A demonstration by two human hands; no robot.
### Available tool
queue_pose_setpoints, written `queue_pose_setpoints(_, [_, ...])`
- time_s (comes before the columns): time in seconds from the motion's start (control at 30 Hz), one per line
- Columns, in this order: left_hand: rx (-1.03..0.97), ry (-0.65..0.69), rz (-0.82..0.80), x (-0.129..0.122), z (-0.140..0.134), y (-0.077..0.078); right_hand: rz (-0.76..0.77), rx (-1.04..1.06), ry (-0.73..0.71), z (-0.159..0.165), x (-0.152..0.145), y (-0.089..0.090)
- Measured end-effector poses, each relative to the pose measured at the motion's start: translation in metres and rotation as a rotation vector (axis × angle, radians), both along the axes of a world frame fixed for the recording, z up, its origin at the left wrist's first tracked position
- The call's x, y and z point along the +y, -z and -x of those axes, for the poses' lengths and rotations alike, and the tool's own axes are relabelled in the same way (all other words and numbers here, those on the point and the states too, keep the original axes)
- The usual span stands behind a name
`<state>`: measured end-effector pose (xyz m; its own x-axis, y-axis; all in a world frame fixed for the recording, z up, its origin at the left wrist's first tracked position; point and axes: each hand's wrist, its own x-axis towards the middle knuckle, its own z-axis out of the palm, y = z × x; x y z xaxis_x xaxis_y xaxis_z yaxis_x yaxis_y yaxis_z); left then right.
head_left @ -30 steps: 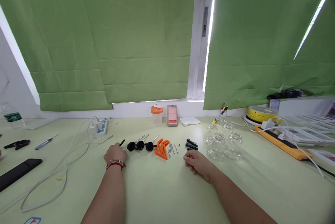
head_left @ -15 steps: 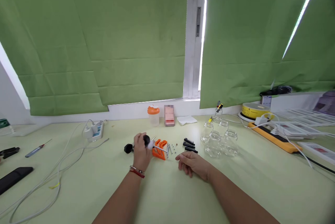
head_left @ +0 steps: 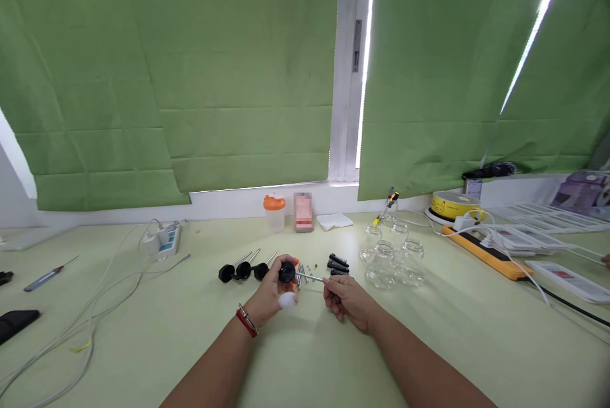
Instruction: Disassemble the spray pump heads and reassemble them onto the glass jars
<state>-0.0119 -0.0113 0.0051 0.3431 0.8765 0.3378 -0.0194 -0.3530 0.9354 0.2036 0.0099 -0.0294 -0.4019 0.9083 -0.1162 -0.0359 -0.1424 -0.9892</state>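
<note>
A black cap (head_left: 286,272) with a thin metal rod (head_left: 311,278) is held in my left hand (head_left: 267,299), whose thumb has a white wrapping. My right hand (head_left: 351,301) pinches the rod's far end between thumb and fingertips. Just left of my left hand lie three more black caps (head_left: 227,273) with rods pointing away. Behind the held cap, an orange plastic part (head_left: 296,262) is mostly hidden. Loose metal pins (head_left: 300,276) and tiny pieces lie near it. Small black bristled brush heads (head_left: 338,262) rest beyond my right hand.
Several clear glass jars (head_left: 381,271) stand to the right. Farther right are an orange power strip (head_left: 486,252), a yellow round tin (head_left: 455,206) and white cables. An orange-lidded cup (head_left: 275,214) stands at the back. Cables, a power strip (head_left: 169,241) and a screwdriver (head_left: 45,279) lie left.
My left hand has moved right and turned, carrying the cap and rod away from the other caps. My right hand has closed on the rod's end.
</note>
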Motion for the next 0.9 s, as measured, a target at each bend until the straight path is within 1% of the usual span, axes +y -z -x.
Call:
queue_pose_setpoints(0.07, [-0.122, 0.095, 0.094, 0.000, 0.003, -0.004, -0.010, -0.032, 0.007, 0.000, 0.001, -0.001])
queue_pose_setpoints(0.1, [-0.151, 0.108, 0.139, 0.001, 0.005, -0.005, -0.017, -0.052, 0.010, 0.001, 0.001, -0.001])
queue_pose_setpoints(0.13, [-0.135, 0.108, 0.181, 0.002, 0.007, -0.005, -0.026, -0.075, 0.010, 0.001, 0.000, -0.002])
queue_pose_setpoints(0.23, [0.073, 0.098, 0.255, 0.005, 0.015, -0.004, -0.057, -0.154, -0.006, 0.003, -0.003, -0.002])
queue_pose_setpoints(0.33, [0.238, 0.149, 0.294, 0.007, 0.022, 0.000, -0.100, -0.277, -0.045, 0.003, -0.005, 0.000])
queue_pose_setpoints(0.4, [0.286, 0.160, 0.301, 0.008, 0.025, 0.001, -0.213, -0.422, -0.028, 0.002, -0.004, -0.001])
queue_pose_setpoints(0.53, [0.351, 0.115, 0.268, 0.010, 0.027, 0.001, -0.656, -0.791, 0.154, 0.000, 0.009, -0.012])
queue_pose_setpoints(0.57, [0.360, 0.103, 0.262, 0.010, 0.027, 0.001, -0.724, -0.882, 0.187, 0.000, 0.015, -0.016])
queue_pose_setpoints(0.63, [0.372, 0.085, 0.257, 0.011, 0.026, 0.001, -0.789, -1.063, 0.207, 0.003, 0.027, -0.023])
queue_pose_setpoints(0.67, [0.376, 0.080, 0.257, 0.011, 0.026, 0.001, -0.799, -1.110, 0.202, 0.006, 0.034, -0.025])
queue_pose_setpoints(0.77, [0.390, 0.068, 0.259, 0.011, 0.026, 0.002, -0.826, -1.184, 0.162, 0.016, 0.053, -0.027])
queue_pose_setpoints(0.9, [0.412, 0.052, 0.268, 0.011, 0.026, 0.003, -0.838, -1.268, 0.107, 0.030, 0.068, -0.020])
